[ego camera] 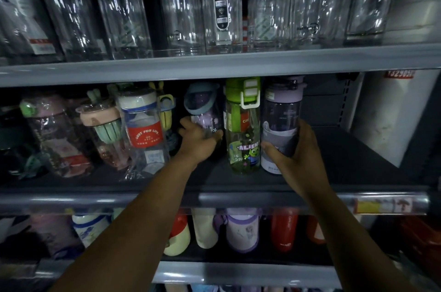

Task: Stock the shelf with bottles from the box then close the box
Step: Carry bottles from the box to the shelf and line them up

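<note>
A person's two hands reach onto the dark grey metal middle shelf (346, 153) of a shop rack, each gripping a drinking bottle. The left hand (199, 140) curls fingers and thumb round the lower body of a lilac clear plastic bottle with a blue-grey loop lid (205, 112), hiding its base. The right hand (301, 148) wraps the grey-sleeved waist of a clear purple bottle with a lilac flip lid (281, 112), thumb on its left side and fingers round its right.

Between the two, and just beside each, stands a clear bottle with a green lid and a cartoon "ALIEN" print (243, 138), untouched. All three bottles stand in one row with long axes vertical, lids up and printed sides towards the camera.

Further left on the same shelf, three film-wrapped bottles lean with their tops tilted left: a clear bottle with a red label band (143, 129), a pink-lidded bottle with a green strainer (105, 129) and a pinkish bottle with a green cap (50, 134). A yellow-handled bottle (165, 110) shows behind them.

The shelf above holds tall clear glass-like bottles (222, 5), too streaked with glare to count. Below, a row of red, cream and purple bottles (241, 229) shows under the price rail (381, 204).
</note>
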Tool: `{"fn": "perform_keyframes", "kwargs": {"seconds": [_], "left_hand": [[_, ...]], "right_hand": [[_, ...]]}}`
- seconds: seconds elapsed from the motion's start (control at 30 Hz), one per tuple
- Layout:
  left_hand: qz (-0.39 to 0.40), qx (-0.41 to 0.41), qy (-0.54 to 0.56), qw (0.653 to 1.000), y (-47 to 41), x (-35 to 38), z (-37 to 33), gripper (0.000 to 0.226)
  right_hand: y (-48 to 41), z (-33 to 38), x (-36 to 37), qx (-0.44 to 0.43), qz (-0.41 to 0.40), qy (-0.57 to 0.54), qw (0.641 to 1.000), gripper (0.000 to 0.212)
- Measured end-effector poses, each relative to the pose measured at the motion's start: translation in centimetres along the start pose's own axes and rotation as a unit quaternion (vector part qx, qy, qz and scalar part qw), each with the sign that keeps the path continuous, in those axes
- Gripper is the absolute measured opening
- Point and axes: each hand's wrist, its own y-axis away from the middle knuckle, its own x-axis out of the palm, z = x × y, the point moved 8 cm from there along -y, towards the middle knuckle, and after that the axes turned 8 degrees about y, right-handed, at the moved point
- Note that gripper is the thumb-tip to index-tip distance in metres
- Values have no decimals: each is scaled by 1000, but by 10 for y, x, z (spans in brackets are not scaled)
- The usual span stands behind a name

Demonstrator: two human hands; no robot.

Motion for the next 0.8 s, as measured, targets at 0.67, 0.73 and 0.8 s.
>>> {"fn": "perform_keyframes", "kwargs": {"seconds": [0.67, 0.73, 0.8], "left_hand": [[-38, 50, -59, 996, 8, -12, -1, 96], [-36, 58, -70, 995, 9, -11, -6, 100], [-30, 54, -71, 996, 8, -9, -6, 102]], "right_hand": [[1, 0, 1, 10, 5, 11, 1000, 84], [1, 0, 2, 10, 5, 12, 1000, 84], [0, 0, 2, 10, 5, 10, 1000, 83]]}}
